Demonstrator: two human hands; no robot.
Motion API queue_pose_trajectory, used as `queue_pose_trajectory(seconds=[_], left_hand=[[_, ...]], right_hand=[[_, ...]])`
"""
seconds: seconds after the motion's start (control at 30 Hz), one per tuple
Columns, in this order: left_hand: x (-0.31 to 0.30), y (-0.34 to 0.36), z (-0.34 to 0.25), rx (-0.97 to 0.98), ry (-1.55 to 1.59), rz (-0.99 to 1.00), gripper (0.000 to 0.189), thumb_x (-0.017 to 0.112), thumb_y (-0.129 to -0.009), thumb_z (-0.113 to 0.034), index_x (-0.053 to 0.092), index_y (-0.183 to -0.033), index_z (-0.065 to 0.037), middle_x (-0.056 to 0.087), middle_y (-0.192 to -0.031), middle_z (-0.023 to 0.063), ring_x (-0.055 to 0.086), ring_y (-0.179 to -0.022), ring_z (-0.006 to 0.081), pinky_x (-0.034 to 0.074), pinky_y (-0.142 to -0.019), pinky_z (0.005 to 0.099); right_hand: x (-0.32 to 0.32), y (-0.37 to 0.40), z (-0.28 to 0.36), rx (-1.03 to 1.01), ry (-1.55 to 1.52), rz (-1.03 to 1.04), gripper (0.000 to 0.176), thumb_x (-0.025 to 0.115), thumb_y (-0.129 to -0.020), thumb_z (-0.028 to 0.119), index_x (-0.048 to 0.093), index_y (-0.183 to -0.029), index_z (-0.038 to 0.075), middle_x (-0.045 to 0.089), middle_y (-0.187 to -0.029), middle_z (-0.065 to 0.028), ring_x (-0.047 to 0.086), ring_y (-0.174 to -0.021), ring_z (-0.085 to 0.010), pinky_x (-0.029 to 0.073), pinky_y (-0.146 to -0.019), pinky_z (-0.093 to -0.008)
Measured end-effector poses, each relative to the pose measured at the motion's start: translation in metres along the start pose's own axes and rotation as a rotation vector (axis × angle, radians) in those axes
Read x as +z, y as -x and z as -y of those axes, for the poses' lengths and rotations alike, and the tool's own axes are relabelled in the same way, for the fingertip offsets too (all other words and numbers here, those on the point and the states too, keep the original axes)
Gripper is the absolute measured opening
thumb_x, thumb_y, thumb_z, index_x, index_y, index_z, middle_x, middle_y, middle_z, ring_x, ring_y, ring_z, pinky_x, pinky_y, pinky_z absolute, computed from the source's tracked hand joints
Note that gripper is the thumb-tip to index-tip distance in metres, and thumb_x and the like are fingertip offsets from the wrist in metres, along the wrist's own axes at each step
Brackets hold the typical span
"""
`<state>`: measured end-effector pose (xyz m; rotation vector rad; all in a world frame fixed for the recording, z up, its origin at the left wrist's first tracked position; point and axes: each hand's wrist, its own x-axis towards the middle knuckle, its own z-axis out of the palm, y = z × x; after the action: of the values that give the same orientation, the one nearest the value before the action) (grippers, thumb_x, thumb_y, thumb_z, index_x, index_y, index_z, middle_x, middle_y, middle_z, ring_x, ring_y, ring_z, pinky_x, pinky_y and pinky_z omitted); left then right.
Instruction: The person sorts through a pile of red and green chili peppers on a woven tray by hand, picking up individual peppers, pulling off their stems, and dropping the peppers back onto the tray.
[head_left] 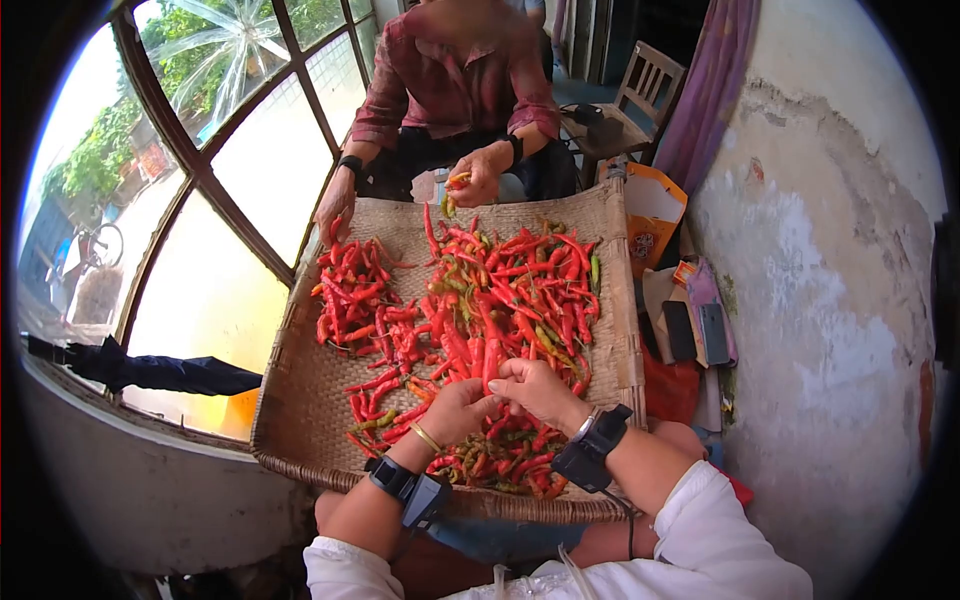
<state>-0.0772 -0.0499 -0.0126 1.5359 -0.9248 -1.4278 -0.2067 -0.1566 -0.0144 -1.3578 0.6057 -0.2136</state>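
Note:
Many red chili peppers [540, 290], some greenish or orange, lie spread over a large woven tray [300, 410]. My left hand [458, 410] and my right hand [540, 390] meet above the near part of the pile. Between their fingertips is a red chili pepper [491, 362], pinched from both sides. The fingers of both hands are closed round its lower end. Just below my hands, greener and darker chilies [500, 465] gather near the tray's front edge.
Across the tray sits another person [460, 80], one hand at the chilies and the other holding a few. A folded umbrella [180, 372] lies on the window ledge at left. Phones [714, 333], bags and an orange box [652, 215] stand at right by the wall; a wooden chair [640, 100] is behind.

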Motion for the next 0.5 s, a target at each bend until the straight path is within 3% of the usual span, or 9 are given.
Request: queue_pose_trajectory(seconds=[0.07, 0.13, 0.2, 0.3, 0.37, 0.4, 0.43, 0.47, 0.5], left_hand=[[-0.006, -0.001, 0.003, 0.046, -0.097, 0.093, 0.016, 0.053, -0.086, -0.019, 0.058, -0.093, -0.005, 0.054, -0.069, -0.0056, 0.046, -0.057, 0.0014, 0.039, -0.050, 0.0175], [-0.012, 0.002, -0.004, -0.007, -0.155, 0.144, 0.015, 0.054, -0.086, -0.018, 0.059, -0.090, -0.004, 0.054, -0.068, -0.0054, 0.046, -0.058, 0.0023, 0.039, -0.051, 0.0186], [-0.020, 0.010, -0.021, -0.083, -0.315, 0.237, 0.016, 0.054, -0.086, -0.019, 0.058, -0.089, -0.004, 0.055, -0.068, -0.0049, 0.046, -0.058, 0.0024, 0.039, -0.052, 0.0184], [-0.046, 0.009, -0.019, -0.062, -0.188, 0.088, 0.017, 0.053, -0.087, -0.020, 0.058, -0.087, -0.004, 0.057, -0.069, -0.0029, 0.048, -0.057, 0.0022, 0.041, -0.051, 0.0184], [-0.059, 0.007, -0.022, 0.061, 0.054, -0.148, 0.020, 0.052, -0.087, -0.021, 0.056, -0.094, -0.003, 0.059, -0.075, 0.0000, 0.050, -0.057, 0.0034, 0.043, -0.052, 0.0180], [-0.064, 0.002, -0.019, 0.148, 0.206, -0.251, 0.025, 0.052, -0.087, -0.022, 0.053, -0.102, -0.002, 0.060, -0.080, 0.0020, 0.052, -0.057, 0.0042, 0.044, -0.052, 0.0175], [-0.063, -0.004, -0.019, 0.257, 0.337, -0.382, 0.037, 0.052, -0.087, -0.022, 0.045, -0.116, 0.000, 0.059, -0.090, 0.0063, 0.053, -0.055, 0.0061, 0.045, -0.052, 0.0187], [-0.062, -0.006, -0.015, 0.255, 0.338, -0.385, 0.037, 0.052, -0.087, -0.022, 0.045, -0.116, 0.000, 0.059, -0.090, 0.0063, 0.053, -0.055, 0.0061, 0.045, -0.052, 0.0187], [-0.061, -0.009, -0.010, 0.202, 0.223, -0.426, 0.042, 0.052, -0.087, -0.022, 0.041, -0.120, 0.000, 0.058, -0.092, 0.0073, 0.054, -0.056, 0.0062, 0.045, -0.051, 0.0188]], right_hand=[[-0.002, -0.003, 0.001, -0.011, -0.026, -0.024, 0.015, 0.057, -0.083, 0.021, 0.054, -0.081, 0.006, 0.052, -0.060, 0.0016, 0.045, -0.045, -0.0038, 0.037, -0.040, -0.0183], [-0.012, -0.003, 0.005, 0.061, -0.304, -0.111, 0.015, 0.058, -0.083, 0.020, 0.053, -0.080, 0.007, 0.050, -0.058, 0.0015, 0.044, -0.042, -0.0039, 0.036, -0.038, -0.0179], [-0.022, -0.009, 0.007, -0.043, -0.506, -0.186, 0.016, 0.057, -0.083, 0.021, 0.052, -0.079, 0.007, 0.050, -0.056, 0.0010, 0.043, -0.040, -0.0037, 0.036, -0.037, -0.0172], [-0.035, -0.015, 0.005, -0.112, -0.441, -0.286, 0.017, 0.056, -0.084, 0.020, 0.053, -0.083, 0.003, 0.051, -0.059, 0.0004, 0.045, -0.044, -0.0040, 0.039, -0.040, -0.0173], [-0.036, -0.014, 0.008, -0.125, 0.062, -0.277, 0.022, 0.057, -0.082, 0.022, 0.055, -0.090, 0.003, 0.056, -0.072, -0.0055, 0.055, -0.057, -0.0132, 0.047, -0.052, -0.0266], [-0.036, -0.011, 0.007, -0.124, 0.060, -0.277, 0.022, 0.057, -0.082, 0.022, 0.055, -0.090, 0.003, 0.056, -0.072, -0.0055, 0.055, -0.057, -0.0132, 0.047, -0.052, -0.0266], [-0.036, -0.007, 0.006, -0.194, 0.570, -0.246, 0.025, 0.058, -0.080, 0.024, 0.055, -0.094, 0.004, 0.057, -0.079, -0.0087, 0.057, -0.067, -0.0193, 0.047, -0.059, -0.0319], [-0.034, -0.003, 0.005, -0.259, 1.078, -0.199, 0.028, 0.059, -0.078, 0.025, 0.055, -0.097, 0.005, 0.057, -0.087, -0.0119, 0.059, -0.077, -0.0254, 0.048, -0.067, -0.0373], [-0.029, 0.001, 0.006, -0.179, 1.125, -0.190, 0.030, 0.060, -0.075, 0.028, 0.056, -0.096, 0.008, 0.055, -0.095, -0.0153, 0.056, -0.087, -0.0319, 0.045, -0.074, -0.0425]])
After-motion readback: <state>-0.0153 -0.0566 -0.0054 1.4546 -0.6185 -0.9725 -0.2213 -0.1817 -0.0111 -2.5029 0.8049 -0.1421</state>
